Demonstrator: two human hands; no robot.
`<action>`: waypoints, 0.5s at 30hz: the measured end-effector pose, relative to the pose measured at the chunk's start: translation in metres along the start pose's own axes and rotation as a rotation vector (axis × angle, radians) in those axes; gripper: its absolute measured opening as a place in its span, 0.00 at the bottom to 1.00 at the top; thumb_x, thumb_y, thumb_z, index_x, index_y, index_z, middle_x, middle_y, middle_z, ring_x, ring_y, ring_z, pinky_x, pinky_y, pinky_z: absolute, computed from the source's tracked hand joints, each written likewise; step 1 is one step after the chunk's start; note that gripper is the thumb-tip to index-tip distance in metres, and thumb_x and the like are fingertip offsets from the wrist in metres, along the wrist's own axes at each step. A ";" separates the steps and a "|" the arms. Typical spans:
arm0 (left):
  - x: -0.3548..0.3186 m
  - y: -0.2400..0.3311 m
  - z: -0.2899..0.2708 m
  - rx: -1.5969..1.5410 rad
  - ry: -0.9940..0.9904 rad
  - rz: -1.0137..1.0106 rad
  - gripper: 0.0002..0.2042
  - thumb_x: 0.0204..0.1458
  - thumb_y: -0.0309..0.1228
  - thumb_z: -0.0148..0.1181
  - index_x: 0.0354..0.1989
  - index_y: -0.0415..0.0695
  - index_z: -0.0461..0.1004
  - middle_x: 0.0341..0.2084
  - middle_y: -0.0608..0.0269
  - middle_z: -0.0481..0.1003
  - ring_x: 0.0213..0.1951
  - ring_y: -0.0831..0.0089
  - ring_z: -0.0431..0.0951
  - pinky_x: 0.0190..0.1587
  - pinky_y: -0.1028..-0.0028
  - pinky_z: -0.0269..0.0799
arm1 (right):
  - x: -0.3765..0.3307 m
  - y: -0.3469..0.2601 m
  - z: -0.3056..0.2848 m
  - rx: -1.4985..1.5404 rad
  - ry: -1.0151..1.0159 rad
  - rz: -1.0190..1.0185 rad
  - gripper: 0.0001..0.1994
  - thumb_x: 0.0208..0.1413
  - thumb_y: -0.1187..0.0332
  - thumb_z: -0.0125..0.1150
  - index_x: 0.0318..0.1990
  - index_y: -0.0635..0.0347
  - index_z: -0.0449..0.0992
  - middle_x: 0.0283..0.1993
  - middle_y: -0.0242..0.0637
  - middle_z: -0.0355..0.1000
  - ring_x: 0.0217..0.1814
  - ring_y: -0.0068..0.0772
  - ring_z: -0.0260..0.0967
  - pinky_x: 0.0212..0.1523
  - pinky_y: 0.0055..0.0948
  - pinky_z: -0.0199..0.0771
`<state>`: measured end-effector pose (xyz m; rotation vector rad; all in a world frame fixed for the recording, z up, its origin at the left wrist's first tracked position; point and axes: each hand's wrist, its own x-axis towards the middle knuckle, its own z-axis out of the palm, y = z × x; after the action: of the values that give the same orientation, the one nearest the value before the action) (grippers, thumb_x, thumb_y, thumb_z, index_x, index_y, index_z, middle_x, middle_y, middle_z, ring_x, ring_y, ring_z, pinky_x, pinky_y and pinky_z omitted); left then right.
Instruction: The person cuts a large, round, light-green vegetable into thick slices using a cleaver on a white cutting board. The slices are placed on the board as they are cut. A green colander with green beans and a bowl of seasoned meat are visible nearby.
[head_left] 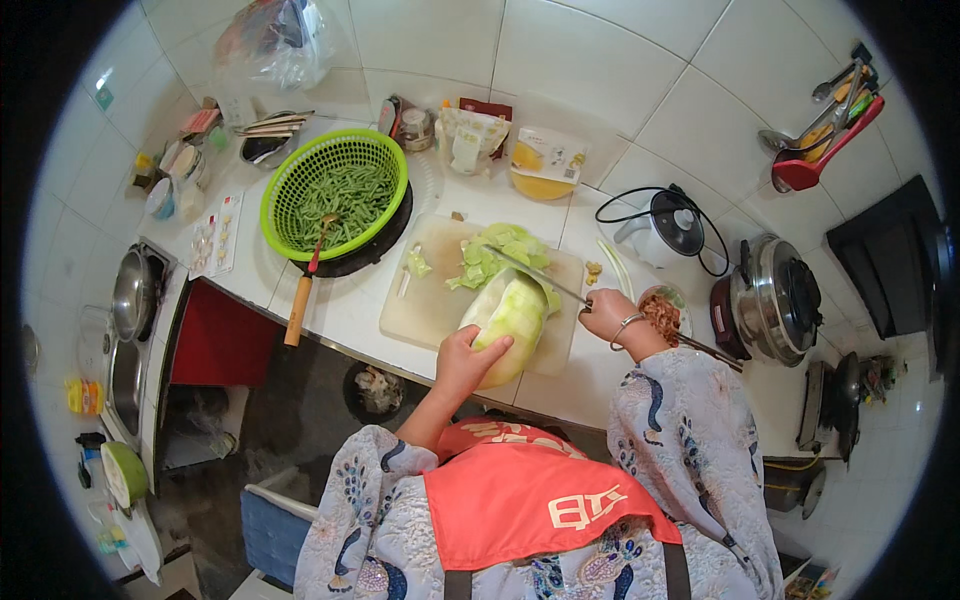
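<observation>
A pale green cabbage half lies on a light cutting board on the white counter. My left hand presses on the cabbage's near end. In my right hand is a long knife, its blade reaching left over the top of the cabbage. Cut cabbage pieces are heaped at the far side of the board, and a small piece lies apart to the left.
A green colander of green beans sits on a dark pan with a wooden handle. A bowl of shredded food stands by my right wrist. An electric kettle, a pressure cooker, packets and a stove surround the board.
</observation>
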<state>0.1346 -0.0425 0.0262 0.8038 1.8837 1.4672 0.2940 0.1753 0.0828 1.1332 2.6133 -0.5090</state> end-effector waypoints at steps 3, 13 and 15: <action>0.002 -0.005 -0.001 0.062 0.014 0.012 0.19 0.42 0.44 0.67 0.22 0.37 0.75 0.17 0.56 0.74 0.21 0.71 0.74 0.25 0.70 0.68 | 0.004 0.006 0.011 0.118 0.055 -0.011 0.13 0.42 0.62 0.55 0.27 0.65 0.76 0.32 0.56 0.73 0.36 0.56 0.71 0.41 0.44 0.72; 0.004 0.007 -0.015 -0.743 0.244 -0.399 0.23 0.59 0.46 0.49 0.46 0.33 0.70 0.40 0.55 0.75 0.39 0.69 0.77 0.43 0.69 0.73 | -0.029 -0.036 0.023 0.460 0.187 -0.083 0.11 0.44 0.63 0.57 0.26 0.62 0.75 0.25 0.52 0.71 0.29 0.55 0.70 0.32 0.44 0.71; 0.002 0.007 -0.017 -0.841 0.281 -0.384 0.24 0.60 0.47 0.46 0.48 0.34 0.68 0.41 0.54 0.74 0.40 0.66 0.77 0.45 0.68 0.73 | -0.040 -0.056 0.028 0.451 0.202 -0.158 0.09 0.44 0.63 0.57 0.26 0.61 0.74 0.24 0.51 0.71 0.28 0.55 0.70 0.31 0.44 0.72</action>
<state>0.1208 -0.0492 0.0363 -0.1543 1.2734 1.9307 0.2812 0.1021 0.0835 1.1536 2.8622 -1.1167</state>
